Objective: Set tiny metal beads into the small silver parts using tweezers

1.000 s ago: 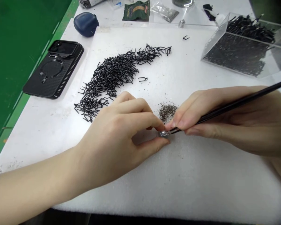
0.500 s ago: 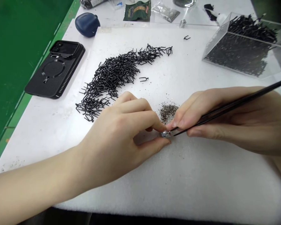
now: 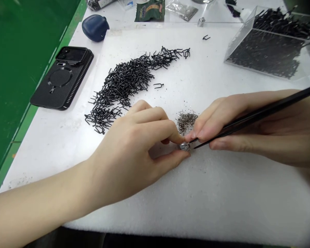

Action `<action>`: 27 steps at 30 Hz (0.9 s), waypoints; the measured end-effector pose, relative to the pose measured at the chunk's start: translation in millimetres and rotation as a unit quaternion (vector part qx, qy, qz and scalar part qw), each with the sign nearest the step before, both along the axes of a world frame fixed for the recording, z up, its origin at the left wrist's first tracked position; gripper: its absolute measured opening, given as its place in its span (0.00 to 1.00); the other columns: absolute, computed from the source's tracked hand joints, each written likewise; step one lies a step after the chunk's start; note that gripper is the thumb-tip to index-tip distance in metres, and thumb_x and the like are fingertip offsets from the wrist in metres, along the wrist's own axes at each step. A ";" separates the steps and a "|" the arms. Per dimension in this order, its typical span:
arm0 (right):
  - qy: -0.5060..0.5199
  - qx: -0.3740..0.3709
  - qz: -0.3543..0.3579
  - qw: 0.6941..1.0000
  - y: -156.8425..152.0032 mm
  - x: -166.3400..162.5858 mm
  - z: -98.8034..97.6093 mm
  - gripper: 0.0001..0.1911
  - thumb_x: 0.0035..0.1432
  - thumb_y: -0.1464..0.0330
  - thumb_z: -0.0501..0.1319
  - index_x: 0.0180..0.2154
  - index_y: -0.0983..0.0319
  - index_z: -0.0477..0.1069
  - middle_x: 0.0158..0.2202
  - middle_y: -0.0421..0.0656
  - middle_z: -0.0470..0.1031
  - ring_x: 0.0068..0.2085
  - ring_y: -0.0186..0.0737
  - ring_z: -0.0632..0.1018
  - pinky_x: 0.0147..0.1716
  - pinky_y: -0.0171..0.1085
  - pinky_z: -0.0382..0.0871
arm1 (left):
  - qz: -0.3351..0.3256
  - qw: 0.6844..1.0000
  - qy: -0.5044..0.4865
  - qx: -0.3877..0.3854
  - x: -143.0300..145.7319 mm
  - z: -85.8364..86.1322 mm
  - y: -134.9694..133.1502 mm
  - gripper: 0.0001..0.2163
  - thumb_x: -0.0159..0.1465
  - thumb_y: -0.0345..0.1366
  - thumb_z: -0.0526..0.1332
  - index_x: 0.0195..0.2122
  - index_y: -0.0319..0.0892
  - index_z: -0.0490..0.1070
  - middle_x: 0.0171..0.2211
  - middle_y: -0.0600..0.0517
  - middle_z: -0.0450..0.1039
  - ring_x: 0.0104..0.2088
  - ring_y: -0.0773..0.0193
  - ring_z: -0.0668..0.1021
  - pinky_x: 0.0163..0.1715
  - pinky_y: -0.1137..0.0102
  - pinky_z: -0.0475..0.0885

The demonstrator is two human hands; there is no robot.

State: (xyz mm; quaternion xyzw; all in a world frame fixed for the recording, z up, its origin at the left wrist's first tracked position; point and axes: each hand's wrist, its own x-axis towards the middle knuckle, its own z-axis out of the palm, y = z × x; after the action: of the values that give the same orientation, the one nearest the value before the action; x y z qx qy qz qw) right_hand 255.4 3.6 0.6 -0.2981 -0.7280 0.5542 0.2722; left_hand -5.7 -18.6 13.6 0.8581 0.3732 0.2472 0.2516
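My left hand (image 3: 134, 144) rests on the white foam pad (image 3: 196, 199) and pinches a tiny silvery part (image 3: 184, 146) between thumb and forefinger. My right hand (image 3: 253, 127) is closed on black tweezers (image 3: 260, 113), whose tips meet that silvery part. Just behind the fingertips lies a small heap of tiny metallic beads (image 3: 186, 120). A long pile of black bent wire clips (image 3: 126, 82) stretches across the pad behind my left hand.
A clear plastic box (image 3: 268, 48) full of black clips stands at the back right. A black phone (image 3: 62, 77) lies face down at the left, a dark blue case (image 3: 95, 27) behind it. Packets lie along the far edge. A green surface (image 3: 20, 51) borders the left.
Both hands stay in the same pinch around the silvery part. The view has shifted slightly, nothing else has moved.
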 end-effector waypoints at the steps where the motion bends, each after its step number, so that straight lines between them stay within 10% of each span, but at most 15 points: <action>1: 0.000 0.000 -0.008 1.000 -0.6 -0.9 0.3 0.16 0.60 0.75 0.72 0.46 0.51 0.84 0.45 0.40 0.86 0.48 0.45 0.87 0.45 0.36 0.85 | -0.001 1.000 0.000 0.001 0.0 -0.2 0.0 0.03 0.65 0.31 0.71 0.34 0.41 0.79 0.33 0.53 0.79 0.35 0.63 0.75 0.38 0.67 0.73; 27: -0.012 0.047 -0.046 0.998 -3.3 -2.5 0.3 0.12 0.62 0.75 0.70 0.44 0.52 0.83 0.43 0.41 0.86 0.44 0.47 0.86 0.37 0.39 0.83 | -0.004 1.000 0.003 -0.006 0.5 -0.5 0.7 0.03 0.66 0.31 0.70 0.34 0.40 0.79 0.34 0.52 0.79 0.36 0.62 0.74 0.42 0.66 0.72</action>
State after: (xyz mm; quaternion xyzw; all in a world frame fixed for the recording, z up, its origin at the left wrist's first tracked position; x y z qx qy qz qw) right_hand 252.9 0.3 0.8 -0.3251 -0.7419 0.5025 0.3021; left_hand -5.2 -17.8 13.2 0.8589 0.3718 0.2412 0.2567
